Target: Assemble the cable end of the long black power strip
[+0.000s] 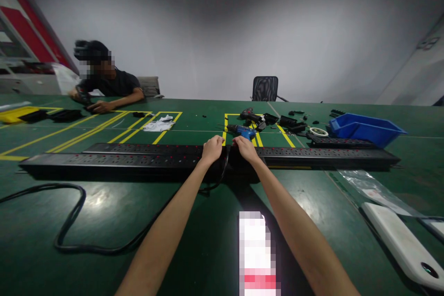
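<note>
My left hand point(212, 149) is closed, its fingertips pinched together at the inner end of a long black power strip point(104, 161) with small red marks along its top. Just to the right, my right hand point(244, 149) has its fingers curled together by the inner end of another long black power strip point(329, 155). Whatever either hand holds is too small or hidden to make out. Between the hands a black cable point(226, 166) hangs down and bends left onto the table. Behind the left strip lies a further black strip point(138, 148).
Beyond my hands lie a blue cordless drill point(243, 131), a darker drill point(252, 116) and black parts point(291, 123). A blue bin point(364, 130) stands right, near a tape roll point(318, 132). A white device point(398, 240) lies front right. Across the table sits a person point(116, 85).
</note>
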`<action>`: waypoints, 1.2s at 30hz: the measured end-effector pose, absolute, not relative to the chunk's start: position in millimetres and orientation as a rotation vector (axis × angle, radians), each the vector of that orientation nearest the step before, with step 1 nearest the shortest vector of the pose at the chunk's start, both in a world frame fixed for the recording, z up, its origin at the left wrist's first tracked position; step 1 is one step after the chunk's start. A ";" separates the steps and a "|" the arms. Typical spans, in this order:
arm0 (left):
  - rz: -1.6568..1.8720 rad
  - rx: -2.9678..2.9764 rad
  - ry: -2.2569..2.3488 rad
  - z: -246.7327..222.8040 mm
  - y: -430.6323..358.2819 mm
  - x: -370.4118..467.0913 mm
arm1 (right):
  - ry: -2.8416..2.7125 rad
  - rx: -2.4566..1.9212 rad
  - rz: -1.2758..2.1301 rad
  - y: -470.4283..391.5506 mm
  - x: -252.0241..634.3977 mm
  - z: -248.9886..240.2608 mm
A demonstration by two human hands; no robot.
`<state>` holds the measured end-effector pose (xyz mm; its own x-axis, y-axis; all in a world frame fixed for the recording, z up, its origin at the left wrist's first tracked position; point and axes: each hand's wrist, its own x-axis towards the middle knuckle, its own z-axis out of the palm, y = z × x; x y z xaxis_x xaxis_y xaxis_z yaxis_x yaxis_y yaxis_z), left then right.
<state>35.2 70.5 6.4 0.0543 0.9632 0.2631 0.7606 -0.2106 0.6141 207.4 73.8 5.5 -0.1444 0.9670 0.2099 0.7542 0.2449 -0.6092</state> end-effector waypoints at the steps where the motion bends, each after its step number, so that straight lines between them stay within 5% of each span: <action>1: 1.021 1.966 1.706 7.3 70.1 33.7 | -1.871 -1.500 0.548 76.8 210.4 3.5; 5: 1.204 1.877 1.641 11.4 65.4 28.9 | -1.603 -1.346 0.708 85.7 218.3 -5.1; 15: 0.893 2.403 1.487 3.2 62.7 16.4 | -1.328 -1.049 0.838 99.3 216.9 -21.3; 36: 0.753 2.504 1.720 7.1 47.0 22.0 | -1.783 -1.101 0.666 71.7 212.6 -4.6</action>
